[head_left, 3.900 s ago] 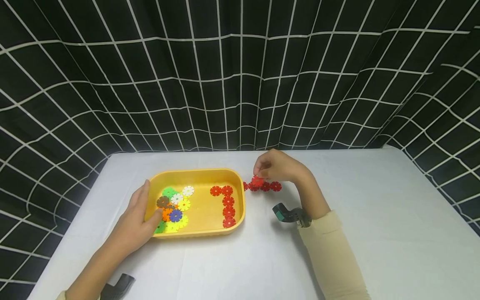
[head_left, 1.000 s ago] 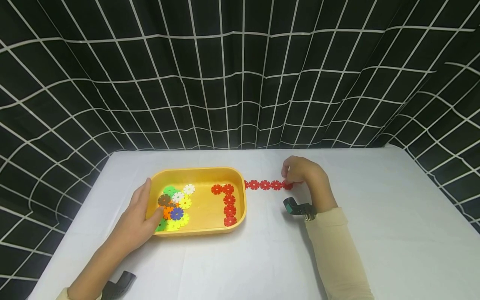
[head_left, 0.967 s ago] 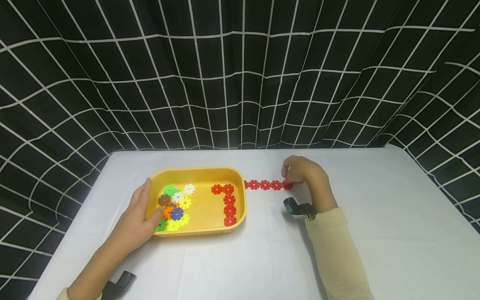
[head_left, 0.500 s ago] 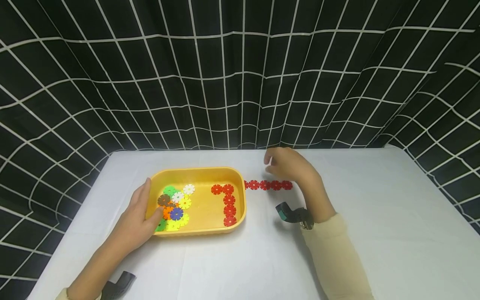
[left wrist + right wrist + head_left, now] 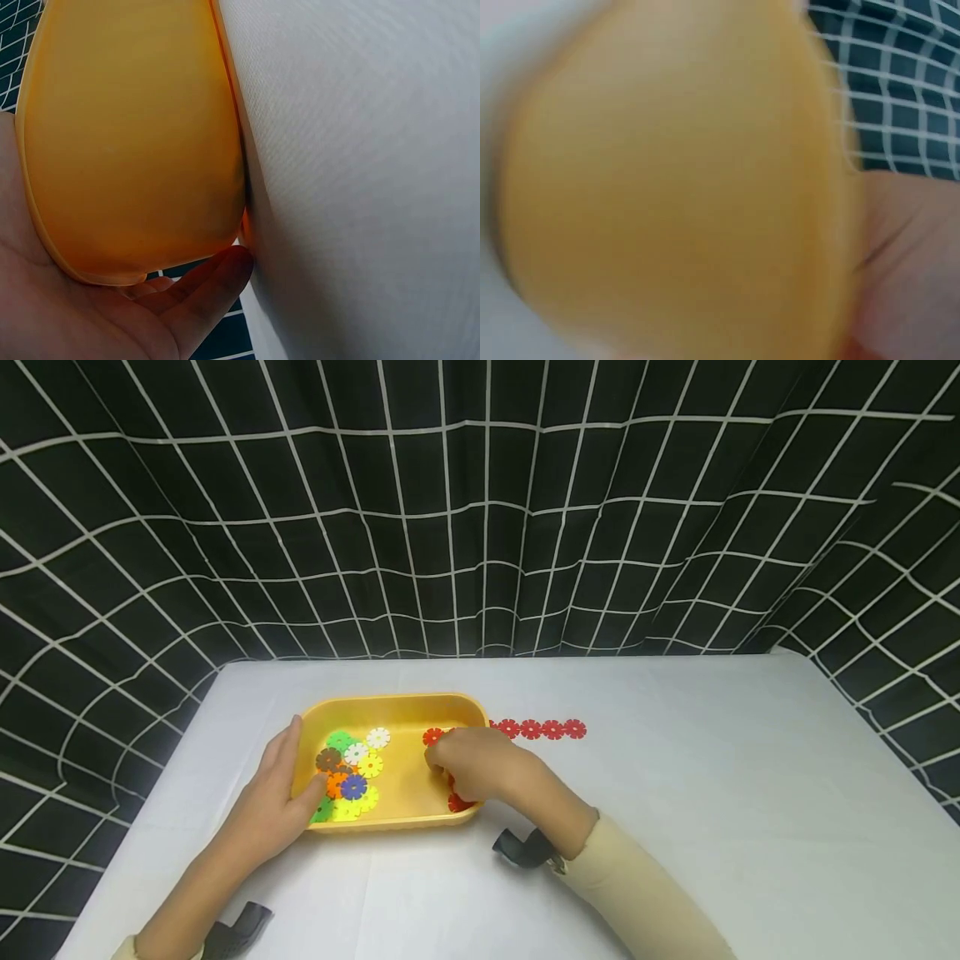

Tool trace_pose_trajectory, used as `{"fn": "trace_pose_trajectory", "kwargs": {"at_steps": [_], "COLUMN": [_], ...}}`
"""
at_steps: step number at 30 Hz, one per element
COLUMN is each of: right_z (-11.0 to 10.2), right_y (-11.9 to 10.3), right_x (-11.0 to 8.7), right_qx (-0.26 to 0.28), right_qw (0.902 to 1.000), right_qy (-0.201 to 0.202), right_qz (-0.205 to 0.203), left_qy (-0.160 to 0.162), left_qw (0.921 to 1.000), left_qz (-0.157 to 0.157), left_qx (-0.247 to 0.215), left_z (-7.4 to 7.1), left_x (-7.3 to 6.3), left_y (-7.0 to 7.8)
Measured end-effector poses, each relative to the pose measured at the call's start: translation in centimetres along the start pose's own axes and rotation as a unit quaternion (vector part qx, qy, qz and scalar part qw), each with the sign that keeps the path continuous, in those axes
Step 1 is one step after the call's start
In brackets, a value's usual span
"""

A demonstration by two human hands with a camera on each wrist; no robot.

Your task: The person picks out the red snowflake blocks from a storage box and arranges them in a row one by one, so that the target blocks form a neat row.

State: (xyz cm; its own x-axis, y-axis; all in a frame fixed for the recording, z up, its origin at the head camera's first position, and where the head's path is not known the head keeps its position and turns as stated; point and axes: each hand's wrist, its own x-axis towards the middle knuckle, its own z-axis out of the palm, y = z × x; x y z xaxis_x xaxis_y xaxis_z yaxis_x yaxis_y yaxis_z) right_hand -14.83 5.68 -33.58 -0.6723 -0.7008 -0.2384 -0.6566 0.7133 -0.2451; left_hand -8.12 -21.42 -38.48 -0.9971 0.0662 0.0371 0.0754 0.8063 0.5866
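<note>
A yellow plastic tray (image 5: 397, 821) stands on the white table, my left hand (image 5: 266, 806) gripping its left end with the thumb over the rim. The left wrist view has the palm and fingers (image 5: 214, 289) against the tray's outer wall (image 5: 135, 142). My right hand (image 5: 483, 764) reaches into the tray's right end, over several red snowflake discs (image 5: 458, 803); its fingertips are hidden, and I cannot tell whether they pinch a disc. In the blurred right wrist view, the tray wall (image 5: 675, 180) covers most of the picture. Outside, a row of red snowflake discs (image 5: 531, 729) extends rightward.
Loose green, white, yellow, brown, orange and blue discs (image 5: 353, 787) lie heaped in the tray's left end. A black curtain with white grid lines (image 5: 480, 527) hangs behind the table (image 5: 712, 793). Each wrist carries a dark camera mount (image 5: 525, 847).
My right hand leaves a red disc at the right end of the row, which is one disc longer, and moves left into the tray. My left hand stays on the tray.
</note>
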Motion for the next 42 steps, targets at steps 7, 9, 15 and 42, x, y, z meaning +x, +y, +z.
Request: {"fn": "trace_pose_trajectory", "kwargs": {"at_steps": [7,9,15,42], "right_z": [1.3,1.4,1.6,2.3], "right_y": [-0.5,-0.6,-0.7,-0.6], "right_x": [0.6,0.7,1.1,1.4], "right_qx": [-0.086,-0.091,-0.089,-0.055], "right_qw": [0.9962,0.9956,0.9951,0.9972], "right_qy": [0.004,0.008,0.015,0.049], "right_qz": [0.018,0.025,0.041,0.015], "left_qy": [-0.002,0.000,0.003,0.003], "left_qw": [1.0000,1.0000,1.0000,1.0000], "left_qz": [-0.002,-0.002,-0.003,0.001], "left_qx": [0.001,0.001,-0.002,-0.003], "left_z": [0.0,0.0,0.1,0.0], "left_x": [0.1,0.0,-0.1,-0.1], "left_y": [0.2,0.1,0.0,0.1]}}
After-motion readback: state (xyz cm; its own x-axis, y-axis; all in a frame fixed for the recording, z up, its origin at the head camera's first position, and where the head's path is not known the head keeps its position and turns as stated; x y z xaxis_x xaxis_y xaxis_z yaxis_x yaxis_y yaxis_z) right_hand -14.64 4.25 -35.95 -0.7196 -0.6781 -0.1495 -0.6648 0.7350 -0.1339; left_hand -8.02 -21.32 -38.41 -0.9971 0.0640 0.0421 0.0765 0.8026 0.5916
